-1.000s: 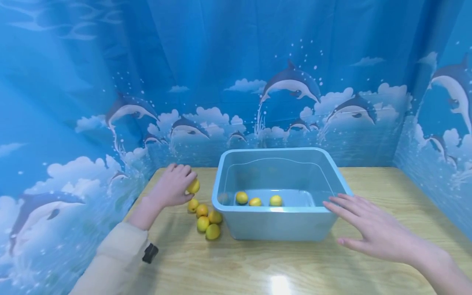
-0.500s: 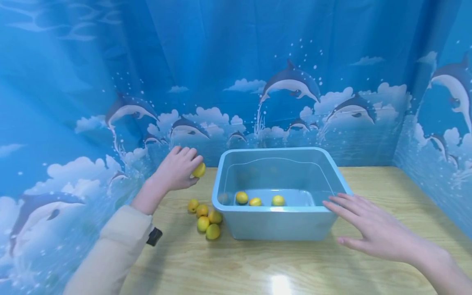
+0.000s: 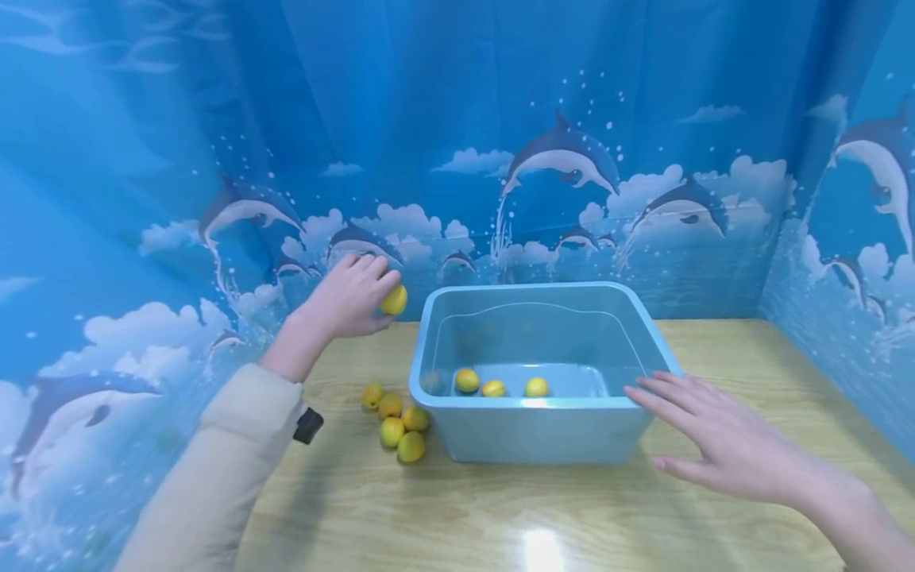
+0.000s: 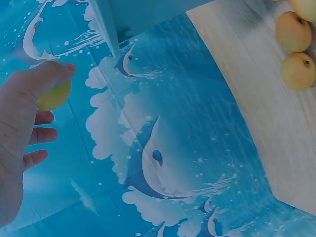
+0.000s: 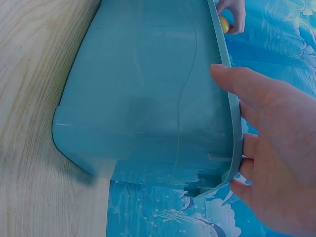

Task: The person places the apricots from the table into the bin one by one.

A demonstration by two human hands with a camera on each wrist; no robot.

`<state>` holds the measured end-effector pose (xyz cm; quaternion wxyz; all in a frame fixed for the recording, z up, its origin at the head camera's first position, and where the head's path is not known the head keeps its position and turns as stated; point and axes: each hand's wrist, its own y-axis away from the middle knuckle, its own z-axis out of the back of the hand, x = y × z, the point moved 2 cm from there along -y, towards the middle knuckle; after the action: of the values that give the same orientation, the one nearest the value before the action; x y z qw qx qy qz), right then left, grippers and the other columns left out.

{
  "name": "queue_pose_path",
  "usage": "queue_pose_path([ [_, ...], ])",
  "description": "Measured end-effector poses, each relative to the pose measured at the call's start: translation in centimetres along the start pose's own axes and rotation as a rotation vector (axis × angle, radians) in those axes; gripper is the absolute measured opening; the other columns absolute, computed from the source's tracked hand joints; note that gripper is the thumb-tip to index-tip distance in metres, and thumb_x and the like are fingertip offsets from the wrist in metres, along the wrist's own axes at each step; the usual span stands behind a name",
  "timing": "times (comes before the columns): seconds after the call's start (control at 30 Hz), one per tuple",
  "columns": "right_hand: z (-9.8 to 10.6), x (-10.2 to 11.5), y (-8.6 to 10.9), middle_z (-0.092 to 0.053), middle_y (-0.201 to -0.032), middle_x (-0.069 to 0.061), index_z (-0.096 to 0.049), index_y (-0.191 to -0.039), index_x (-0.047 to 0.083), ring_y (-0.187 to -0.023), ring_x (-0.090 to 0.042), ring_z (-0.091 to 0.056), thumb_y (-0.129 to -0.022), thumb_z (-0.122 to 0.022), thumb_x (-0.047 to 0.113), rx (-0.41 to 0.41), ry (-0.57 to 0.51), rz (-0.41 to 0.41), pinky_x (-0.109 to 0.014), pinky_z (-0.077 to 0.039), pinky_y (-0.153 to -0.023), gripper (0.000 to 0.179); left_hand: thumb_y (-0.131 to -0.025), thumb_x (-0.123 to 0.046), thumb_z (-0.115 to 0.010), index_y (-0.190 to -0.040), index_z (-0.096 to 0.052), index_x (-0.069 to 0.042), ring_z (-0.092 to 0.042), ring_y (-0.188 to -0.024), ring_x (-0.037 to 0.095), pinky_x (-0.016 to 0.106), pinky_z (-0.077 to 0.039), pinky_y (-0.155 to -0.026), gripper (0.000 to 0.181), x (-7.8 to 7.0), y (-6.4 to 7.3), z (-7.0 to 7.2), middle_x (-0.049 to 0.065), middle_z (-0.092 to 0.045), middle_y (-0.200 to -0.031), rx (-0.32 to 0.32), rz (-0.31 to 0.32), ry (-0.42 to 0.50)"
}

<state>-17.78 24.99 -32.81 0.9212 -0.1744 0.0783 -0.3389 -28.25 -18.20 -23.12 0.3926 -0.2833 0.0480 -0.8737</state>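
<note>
My left hand (image 3: 353, 295) pinches a small round yellow fruit (image 3: 395, 300) in the air, just left of the light-blue plastic bin (image 3: 536, 435). In the left wrist view the thumb lies over that fruit (image 4: 55, 97), and the other fingertips show below it. Inside the bin lie three similar fruits (image 3: 468, 380) on its floor. A cluster of several more fruits (image 3: 391, 432) sits on the table against the bin's left side. My right hand (image 3: 722, 441) has its fingers extended over the bin's right front rim, thumb spread apart.
The bin stands on a light wood-grain table (image 3: 486, 516). A blue curtain (image 3: 429, 183) printed with dolphins and clouds hangs behind the table and along both sides. A black strap piece (image 3: 308, 427) sticks out by the left sleeve (image 3: 236, 445).
My left hand has lifted the yellow fruit away from the cluster, up and slightly right towards the bin's left rim. One fruit in the bin shifted slightly. My right hand stays at the rim.
</note>
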Motion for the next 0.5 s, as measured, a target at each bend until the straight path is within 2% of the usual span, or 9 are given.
queue_pose_path([
  [0.13,0.1,0.0,0.0,-0.044,-0.138,-0.010,-0.035,-0.143,0.020,-0.124,-0.032,-0.040,-0.079,-0.069,0.045,0.010,-0.003,-0.009,-0.013,0.003,-0.105,0.076,-0.072,-0.035,-0.076,-0.102,-0.054,-0.007,-0.052,-0.094,0.030,0.046,-0.041,-0.085,0.046,0.2,-1.0,0.5,0.010,-0.053,-0.096,0.027,0.012,0.003],
  [0.5,0.2,0.1,0.0,-0.044,-0.138,-0.010,-0.035,-0.143,0.019,-0.124,-0.032,-0.040,-0.080,-0.068,0.045,0.014,-0.007,-0.010,-0.012,0.003,-0.104,0.076,-0.076,-0.034,-0.072,-0.107,-0.054,-0.008,-0.049,-0.090,0.027,0.039,-0.041,-0.079,0.045,0.4,-3.5,1.7,0.010,-0.053,-0.098,0.078,0.042,0.000],
])
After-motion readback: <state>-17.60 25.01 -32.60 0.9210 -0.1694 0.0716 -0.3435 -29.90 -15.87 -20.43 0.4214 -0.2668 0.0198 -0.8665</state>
